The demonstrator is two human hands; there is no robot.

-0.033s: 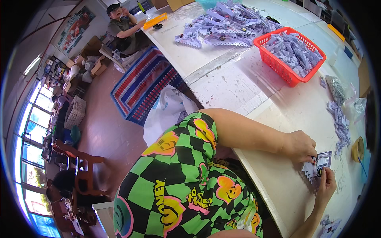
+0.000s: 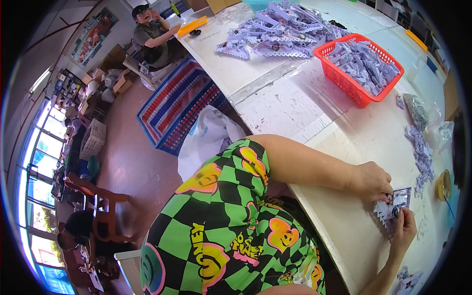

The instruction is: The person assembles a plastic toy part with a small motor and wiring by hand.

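Observation:
My left hand (image 2: 372, 182) and my right hand (image 2: 404, 227) meet near the white table's (image 2: 295, 108) front edge, at the lower right. Between them lies a small flat lilac plastic part (image 2: 393, 204) with a toothed edge and a dark round piece on it. The left hand's fingers press on its top. The right hand's fingertips pinch its lower side. My left forearm stretches across the table edge from a green and black checked sleeve.
A red basket (image 2: 361, 96) of lilac parts stands further back, behind it a big heap of lilac parts (image 2: 290, 29). Loose lilac parts (image 2: 423, 152), clear bags (image 2: 418, 110) and a yellowish roll (image 2: 442, 184) lie at right. Another person (image 2: 152, 32) sits at the table's far end.

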